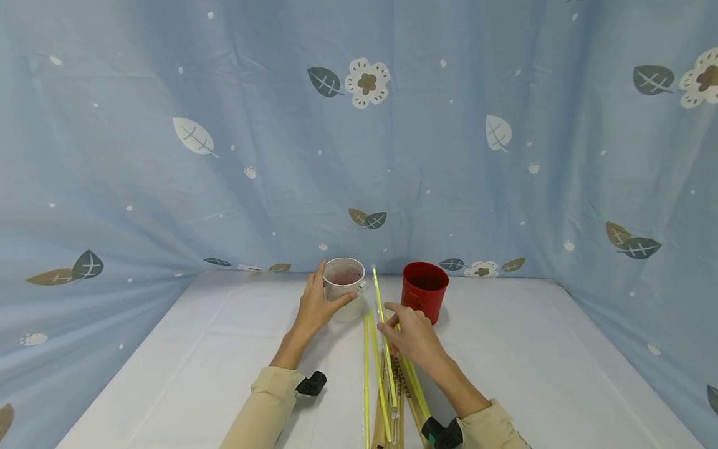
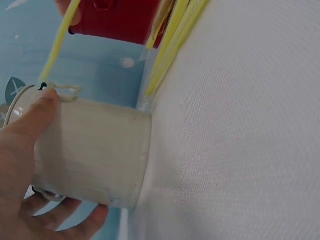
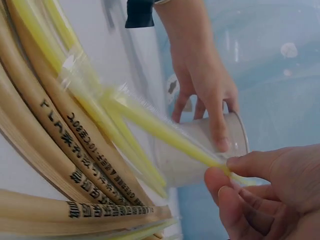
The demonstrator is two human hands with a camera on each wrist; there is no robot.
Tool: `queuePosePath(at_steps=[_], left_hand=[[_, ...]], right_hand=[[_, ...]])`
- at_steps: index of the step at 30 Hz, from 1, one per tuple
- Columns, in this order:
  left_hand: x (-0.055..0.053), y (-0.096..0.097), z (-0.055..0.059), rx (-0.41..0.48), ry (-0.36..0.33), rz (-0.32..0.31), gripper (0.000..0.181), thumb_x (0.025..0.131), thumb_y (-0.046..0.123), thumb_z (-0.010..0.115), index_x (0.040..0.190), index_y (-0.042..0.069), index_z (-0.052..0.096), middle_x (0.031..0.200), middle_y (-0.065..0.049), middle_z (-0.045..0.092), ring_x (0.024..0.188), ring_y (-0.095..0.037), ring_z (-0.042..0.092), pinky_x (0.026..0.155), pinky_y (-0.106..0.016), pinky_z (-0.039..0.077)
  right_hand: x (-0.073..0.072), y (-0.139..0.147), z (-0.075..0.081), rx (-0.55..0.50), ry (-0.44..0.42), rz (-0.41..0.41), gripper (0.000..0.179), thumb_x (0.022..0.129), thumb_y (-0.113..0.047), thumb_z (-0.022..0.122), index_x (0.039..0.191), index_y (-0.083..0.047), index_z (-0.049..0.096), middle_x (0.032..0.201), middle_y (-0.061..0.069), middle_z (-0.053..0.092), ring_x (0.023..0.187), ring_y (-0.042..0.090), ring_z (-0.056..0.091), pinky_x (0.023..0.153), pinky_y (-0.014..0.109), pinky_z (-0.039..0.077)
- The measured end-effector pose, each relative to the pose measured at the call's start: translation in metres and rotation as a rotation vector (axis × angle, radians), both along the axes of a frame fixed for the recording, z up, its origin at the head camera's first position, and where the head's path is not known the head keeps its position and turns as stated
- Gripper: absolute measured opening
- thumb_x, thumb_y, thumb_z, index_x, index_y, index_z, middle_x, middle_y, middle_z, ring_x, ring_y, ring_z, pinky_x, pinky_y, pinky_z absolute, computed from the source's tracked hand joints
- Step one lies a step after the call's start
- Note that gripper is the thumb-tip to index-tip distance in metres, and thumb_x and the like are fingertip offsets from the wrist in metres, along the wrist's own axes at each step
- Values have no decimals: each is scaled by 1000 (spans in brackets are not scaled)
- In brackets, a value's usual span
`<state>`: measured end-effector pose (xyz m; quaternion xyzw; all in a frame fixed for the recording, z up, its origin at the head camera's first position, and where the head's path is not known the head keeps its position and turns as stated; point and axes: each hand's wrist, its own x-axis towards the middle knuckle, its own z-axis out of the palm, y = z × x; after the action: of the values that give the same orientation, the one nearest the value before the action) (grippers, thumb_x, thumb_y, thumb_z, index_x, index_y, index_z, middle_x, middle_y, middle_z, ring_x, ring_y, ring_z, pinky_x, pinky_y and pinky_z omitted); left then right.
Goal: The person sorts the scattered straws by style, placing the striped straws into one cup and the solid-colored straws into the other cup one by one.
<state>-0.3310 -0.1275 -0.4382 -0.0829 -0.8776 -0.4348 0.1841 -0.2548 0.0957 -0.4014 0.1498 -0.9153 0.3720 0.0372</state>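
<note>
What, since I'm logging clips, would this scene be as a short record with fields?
Left hand: grips the white bucket
Right hand: pinches a yellow straw in clear wrapping
Red bucket: standing, right of the white bucket
Other yellow straws: lying on the table
Brown packets: lying among the straws, dark printing along them
Backdrop: blue curtain with leaves and flowers

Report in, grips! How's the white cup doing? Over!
Left grip holds white cup, upright. Right grip pinches yellow stick in clear wrap. Red cup off right, not blocking white cup's mouth.
</note>
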Motion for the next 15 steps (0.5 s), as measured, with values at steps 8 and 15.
queuePosePath(at_steps=[8, 15], left_hand=[[-2, 0, -3, 4, 15, 6, 108, 74, 53, 81, 157, 14, 23, 138, -20, 45, 123, -42, 54, 95, -60, 47], [-1, 0, -2, 4, 9, 6, 108, 75, 53, 81, 157, 15, 22, 138, -19, 46, 120, -39, 55, 94, -58, 48]], right_hand=[[-9, -3, 10, -7, 60, -47, 42, 90, -18, 71, 130, -7, 62, 89, 5, 74, 50, 18, 66, 54, 23, 49], [-13, -4, 13, -55, 153, -39, 39, 90, -17, 72, 126, -7, 64, 89, 7, 75, 52, 11, 65, 51, 21, 49]])
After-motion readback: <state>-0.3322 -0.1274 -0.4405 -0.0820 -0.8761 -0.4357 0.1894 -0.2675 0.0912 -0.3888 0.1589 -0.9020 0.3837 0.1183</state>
